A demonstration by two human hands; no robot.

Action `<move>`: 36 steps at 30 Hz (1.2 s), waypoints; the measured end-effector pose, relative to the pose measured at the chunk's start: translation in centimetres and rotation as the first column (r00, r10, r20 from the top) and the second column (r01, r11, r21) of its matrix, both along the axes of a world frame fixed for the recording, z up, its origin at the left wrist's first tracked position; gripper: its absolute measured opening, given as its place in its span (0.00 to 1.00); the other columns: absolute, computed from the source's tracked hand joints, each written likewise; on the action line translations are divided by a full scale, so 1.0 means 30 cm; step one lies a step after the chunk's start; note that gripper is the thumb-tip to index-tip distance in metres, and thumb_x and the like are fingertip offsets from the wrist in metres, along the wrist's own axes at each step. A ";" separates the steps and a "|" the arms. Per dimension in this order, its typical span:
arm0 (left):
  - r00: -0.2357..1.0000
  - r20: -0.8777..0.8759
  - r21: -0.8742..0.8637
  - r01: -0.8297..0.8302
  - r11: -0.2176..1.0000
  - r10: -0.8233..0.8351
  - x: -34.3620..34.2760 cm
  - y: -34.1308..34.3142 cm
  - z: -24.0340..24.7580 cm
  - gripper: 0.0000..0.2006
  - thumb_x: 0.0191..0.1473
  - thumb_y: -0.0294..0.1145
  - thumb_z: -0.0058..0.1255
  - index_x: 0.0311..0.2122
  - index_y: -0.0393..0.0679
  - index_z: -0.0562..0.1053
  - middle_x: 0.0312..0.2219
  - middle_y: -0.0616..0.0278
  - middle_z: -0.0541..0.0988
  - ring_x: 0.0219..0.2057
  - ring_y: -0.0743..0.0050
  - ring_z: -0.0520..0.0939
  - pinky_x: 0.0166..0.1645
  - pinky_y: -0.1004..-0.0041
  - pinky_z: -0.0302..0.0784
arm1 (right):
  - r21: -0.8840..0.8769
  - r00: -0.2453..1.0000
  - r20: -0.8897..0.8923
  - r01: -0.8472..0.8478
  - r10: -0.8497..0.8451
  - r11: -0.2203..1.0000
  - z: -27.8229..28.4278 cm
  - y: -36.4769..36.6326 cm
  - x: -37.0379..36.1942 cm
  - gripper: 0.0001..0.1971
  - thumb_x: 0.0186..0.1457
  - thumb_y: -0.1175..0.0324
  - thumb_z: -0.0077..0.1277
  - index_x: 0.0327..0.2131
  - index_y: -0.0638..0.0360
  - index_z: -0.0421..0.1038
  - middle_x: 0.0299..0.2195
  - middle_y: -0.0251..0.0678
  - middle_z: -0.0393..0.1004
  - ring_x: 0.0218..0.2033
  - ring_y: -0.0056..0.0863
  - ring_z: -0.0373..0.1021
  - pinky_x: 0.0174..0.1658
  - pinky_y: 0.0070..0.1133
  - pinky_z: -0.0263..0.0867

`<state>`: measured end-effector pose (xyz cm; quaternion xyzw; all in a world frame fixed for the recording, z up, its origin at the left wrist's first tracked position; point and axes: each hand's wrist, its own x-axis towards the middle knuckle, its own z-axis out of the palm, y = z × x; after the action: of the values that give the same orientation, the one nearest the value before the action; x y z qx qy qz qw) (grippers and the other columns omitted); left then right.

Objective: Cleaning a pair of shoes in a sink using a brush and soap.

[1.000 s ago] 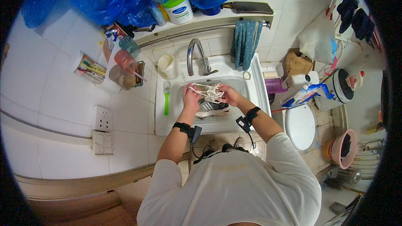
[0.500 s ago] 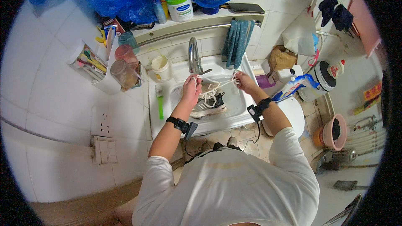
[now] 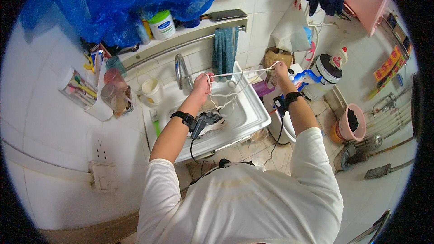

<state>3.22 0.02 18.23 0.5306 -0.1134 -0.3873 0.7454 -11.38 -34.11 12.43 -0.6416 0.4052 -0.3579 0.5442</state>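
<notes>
We hold a white shoelace (image 3: 242, 73) pulled tight over the sink (image 3: 253, 108), our left hand (image 3: 202, 86) and right hand (image 3: 279, 70) both closed on its ends, and next we likely need to slide it free of the shoe (image 3: 212, 119).

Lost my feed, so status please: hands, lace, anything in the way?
Left hand and right hand each pinch the white lace, stretched taut over the sink. Shoe below. Tap beside left hand.
</notes>
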 end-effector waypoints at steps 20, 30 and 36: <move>0.668 0.325 0.171 0.654 0.737 -0.669 -0.593 -0.857 0.497 0.18 0.57 0.45 0.33 0.34 0.40 0.68 0.19 0.73 0.62 0.13 0.92 0.55 0.13 0.88 0.46 | 0.496 0.977 0.130 -0.211 0.168 0.842 0.149 -0.482 -1.038 0.11 0.50 0.81 0.41 0.37 0.59 0.65 0.29 0.34 0.70 0.29 0.24 0.68 0.33 0.18 0.68; 0.598 0.276 0.208 0.727 0.655 -0.752 -0.958 -1.139 0.424 0.10 0.52 0.31 0.32 0.33 0.39 0.67 0.20 0.72 0.61 0.11 0.91 0.53 0.13 0.86 0.45 | 0.478 0.904 -0.274 -0.169 0.329 0.862 0.131 -0.409 -1.367 0.21 0.47 0.73 0.50 0.47 0.58 0.59 0.36 0.36 0.68 0.39 0.28 0.66 0.46 0.29 0.66; 0.599 0.222 0.129 0.764 0.632 -0.769 -1.088 -1.265 0.367 0.09 0.51 0.31 0.34 0.32 0.39 0.67 0.19 0.73 0.61 0.12 0.90 0.53 0.13 0.84 0.45 | 0.099 0.795 -0.157 -0.578 0.586 0.810 0.174 -0.314 -1.253 0.19 0.45 0.63 0.56 0.42 0.58 0.67 0.37 0.31 0.70 0.40 0.19 0.64 0.41 0.19 0.64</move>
<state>-29.42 -37.92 29.23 0.4832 -0.4211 -0.5987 0.4803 -48.98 -43.52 17.66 -0.7520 0.2439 -0.1045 0.6034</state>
